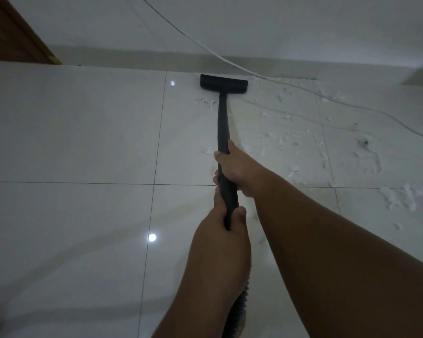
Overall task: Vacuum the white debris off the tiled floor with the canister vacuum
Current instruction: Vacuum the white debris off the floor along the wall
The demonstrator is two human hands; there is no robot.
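My right hand (pixel 239 170) is wrapped tight around the black vacuum wand (pixel 222 123), higher up the tube, and my left hand (pixel 224 223) is closed on the same wand just below it, thumb lying across the top. Behind my left wrist the ribbed grey hose (pixel 239 306) runs down out of view. The wand reaches forward to the wide black floor nozzle (pixel 224 83), which sits flat on the glossy tiled floor (pixel 71 132), close against the skirting at the foot of the wall (pixel 303 25). White debris (pixel 303 142) lies scattered over the tiles to the right of the wand, with a small clump just left of it near the nozzle. A white cable (pixel 232 62) trails down the wall and across the littered tiles. A brown wooden frame (pixel 12 32) shows at the top left.
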